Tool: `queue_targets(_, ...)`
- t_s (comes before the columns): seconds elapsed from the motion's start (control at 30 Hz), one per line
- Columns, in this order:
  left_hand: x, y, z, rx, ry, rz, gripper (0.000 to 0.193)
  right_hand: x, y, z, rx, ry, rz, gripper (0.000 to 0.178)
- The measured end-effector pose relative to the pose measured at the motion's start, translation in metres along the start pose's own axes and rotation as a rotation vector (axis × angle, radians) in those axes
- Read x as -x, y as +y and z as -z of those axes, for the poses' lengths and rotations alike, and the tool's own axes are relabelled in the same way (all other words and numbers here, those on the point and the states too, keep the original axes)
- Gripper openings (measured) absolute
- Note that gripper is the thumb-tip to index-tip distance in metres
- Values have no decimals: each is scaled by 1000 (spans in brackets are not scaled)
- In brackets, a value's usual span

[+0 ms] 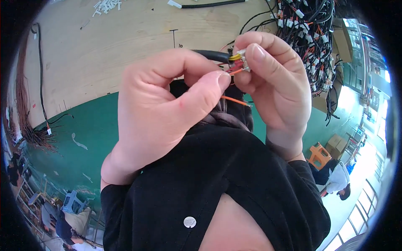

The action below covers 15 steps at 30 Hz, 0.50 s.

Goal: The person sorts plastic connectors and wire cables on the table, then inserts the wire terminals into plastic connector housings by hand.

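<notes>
My left hand (157,102) pinches a thin orange wire (235,72) between thumb and forefinger, its end against a small whitish connector (241,54). My right hand (278,77) holds that connector between thumb and fingers, partly covering it. Yellow wires (235,57) and red ones run into the connector from a black sheathed cable (212,55), which passes behind my left fingers. Below my left thumb tip, another orange wire (236,100) sticks out with a small terminal at its end. The two hands nearly touch, above the table's near edge.
A wooden table (125,54) carries white connectors (106,6), a black cable piece (213,4) and, at right, a heap of black harnesses (307,33). Brown wires (23,100) hang at left. Over the green floor (96,125) stand an orange stool (319,155) and cardboard boxes (336,146); other people sit farther off.
</notes>
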<state>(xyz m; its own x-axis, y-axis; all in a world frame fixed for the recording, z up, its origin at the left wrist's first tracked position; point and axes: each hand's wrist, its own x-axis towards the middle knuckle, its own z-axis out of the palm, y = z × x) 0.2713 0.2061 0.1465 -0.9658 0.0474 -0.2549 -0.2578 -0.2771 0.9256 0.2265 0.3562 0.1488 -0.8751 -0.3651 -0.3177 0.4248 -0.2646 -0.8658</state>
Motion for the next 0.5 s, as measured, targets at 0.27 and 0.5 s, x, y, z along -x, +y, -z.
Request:
queue_targets(0.27, 0, -10, -5, -88, 75, -184, 6, 0, 5, -2, -235, -16, -103, 19)
queue_targets(0.5, -2, -16, -5, -139, 113, -288, 6, -1, 4, -5, -243, -27, -99, 20)
